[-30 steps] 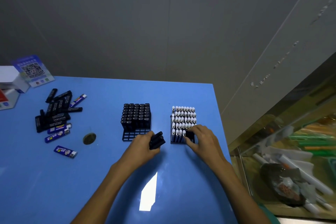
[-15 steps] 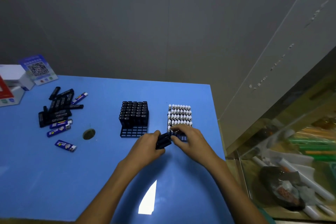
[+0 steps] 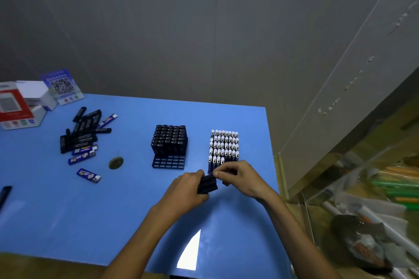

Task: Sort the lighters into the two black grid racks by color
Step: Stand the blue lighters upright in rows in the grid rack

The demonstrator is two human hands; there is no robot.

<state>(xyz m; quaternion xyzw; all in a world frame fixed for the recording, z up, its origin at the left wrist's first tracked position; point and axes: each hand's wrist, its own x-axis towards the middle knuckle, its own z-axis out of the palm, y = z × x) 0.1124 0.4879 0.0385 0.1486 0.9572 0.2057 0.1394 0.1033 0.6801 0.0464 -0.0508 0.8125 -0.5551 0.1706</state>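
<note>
Two hands meet at the near edge of the white-capped rack [image 3: 223,149]. Your L hand [image 3: 184,190] is curled round a bundle of black lighters [image 3: 207,184], long axes pointing up-right toward your R hand [image 3: 241,178]; count unclear, maybe 3-4. R fingers [image 3: 223,171] pinch at the bundle's far end, just in front of that rack. Black-lighter rack [image 3: 169,146] sits beyond your L hand, near rows open. Loose pile [image 3: 81,135] lies far left of L hand, w/ 4 blue lighters [image 3: 88,175] visible, flat on the table [image 3: 136,210].

One head-worn camera looks forward and down, close over the blue table [image 3: 136,210].
</note>
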